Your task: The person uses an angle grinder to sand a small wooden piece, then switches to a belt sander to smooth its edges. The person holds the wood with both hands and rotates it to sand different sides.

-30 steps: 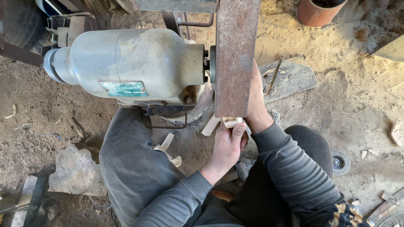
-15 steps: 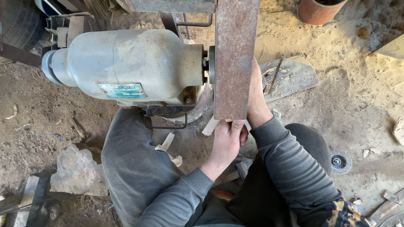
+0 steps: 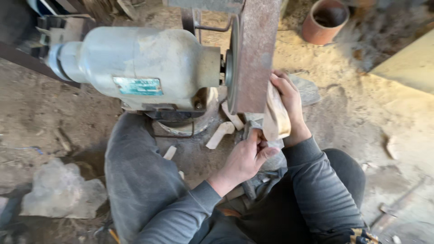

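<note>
Since half a second ago we are seeing the pale wooden piece (image 3: pixel 275 115) come out from behind the sanding belt (image 3: pixel 253 54), now lying against the belt's right side, and the view itself is shifting right. Our right hand (image 3: pixel 289 101) is wrapping its grip over the top and outer face of the wood, pressing it sideways into the belt, probably so the abrasive bites along one flat. Our left hand (image 3: pixel 246 156) is clenching its grip on the lower end of the same piece, just below the belt's bottom edge, steadying it from underneath; the fingers are curled tight, thumb side up. We are sitting on the dirt floor (image 3: pixel 352 117) with legs in grey trousers either side of the machine, which is keeping the work low and close to the body. Materials: belt is rusty brown, flat, gritty-looking; motor housing (image 3: pixel 135 68) beside it is a rounded grey-green metal drum with a teal plate, dusty. Wood is light, smooth, rounded at the edges. Pale offcuts (image 3: pixel 220 134) are lying on the floor under the motor, near the left hand. Rough grey stone (image 3: pixel 58 190) is sitting at left, terracotta-coloured pot (image 3: pixel 324 20) upper right, well apart from the hands. Ground is sandy, sawdust-covered.
</note>
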